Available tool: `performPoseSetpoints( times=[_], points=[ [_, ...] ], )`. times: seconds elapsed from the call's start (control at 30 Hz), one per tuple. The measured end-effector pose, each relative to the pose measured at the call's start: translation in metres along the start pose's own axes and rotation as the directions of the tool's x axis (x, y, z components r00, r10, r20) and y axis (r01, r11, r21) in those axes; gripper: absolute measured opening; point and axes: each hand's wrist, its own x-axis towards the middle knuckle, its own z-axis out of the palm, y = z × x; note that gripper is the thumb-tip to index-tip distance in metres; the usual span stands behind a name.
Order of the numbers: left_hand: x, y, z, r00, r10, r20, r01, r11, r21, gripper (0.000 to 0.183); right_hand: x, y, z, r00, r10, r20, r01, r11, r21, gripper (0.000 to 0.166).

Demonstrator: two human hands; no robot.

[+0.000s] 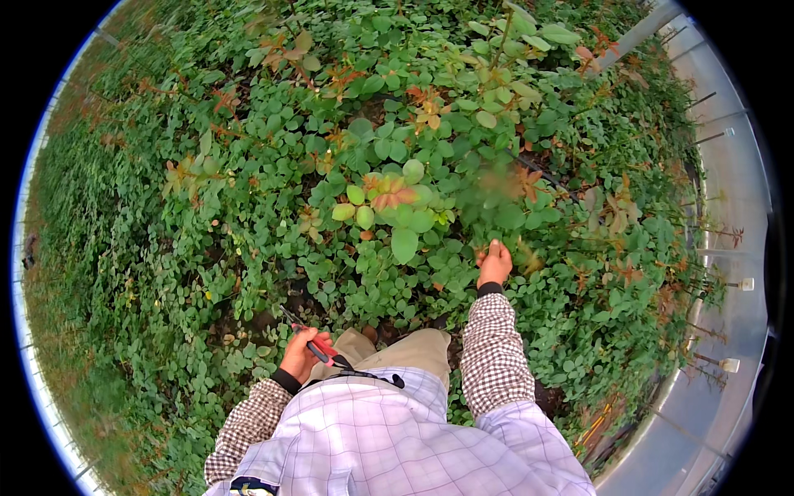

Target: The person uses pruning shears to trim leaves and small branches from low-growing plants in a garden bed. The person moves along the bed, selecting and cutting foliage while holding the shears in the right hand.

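My left hand [300, 354] is closed around red-handled pruning shears [319, 348] at my waist, blades pointing up and left. A black strap [356, 373] lies by the handle ends, across my shirt front. Further forward and to the right, my right hand [494, 265] is among the leaves, fingers curled together on a leafy shoot [505, 214], which looks like rose and is blurred above the hand. The exact spot it pinches is hidden by foliage. Between and ahead of the hands stands a rose shoot with green and reddish leaves [403, 211].
Dense rose foliage [205, 248] surrounds my legs. A black irrigation pipe [539, 170] runs through the leaves beyond my right hand. A slanted pole [639, 37] rises at the upper right. Pale plastic sheeting [732, 217] borders the right side, with thin stakes near it.
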Motion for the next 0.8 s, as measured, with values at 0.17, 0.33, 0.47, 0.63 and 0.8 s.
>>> performPoseSetpoints(
  times=[0.17,0.33,0.47,0.63,0.8],
  points=[
    [0.0,0.005,0.0,1.0,0.009,-0.024,-0.009,1.0,-0.014,0.041,0.006,0.033,-0.037,0.989,-0.001,0.149,0.051,0.941,-0.334,0.035],
    [0.007,0.011,0.02,0.997,0.064,-0.043,-0.065,0.997,-0.028,0.037,0.056,0.015,-0.1,0.975,-0.196,0.107,0.223,0.826,-0.518,0.019],
    [0.0,0.011,0.033,0.985,0.143,-0.097,-0.145,0.989,-0.013,0.037,0.055,-0.087,-0.067,0.951,-0.307,0.039,0.309,0.936,-0.166,0.049],
    [0.0,0.009,0.059,0.98,0.166,-0.108,-0.164,0.986,0.031,0.039,0.058,-0.136,-0.037,0.951,-0.309,-0.011,0.266,0.834,-0.483,0.041],
    [-0.003,-0.001,0.07,0.975,0.202,-0.089,-0.199,0.979,0.049,0.042,0.057,-0.11,-0.033,0.918,-0.382,0.102,0.385,0.803,-0.455,0.028]
  ],
)
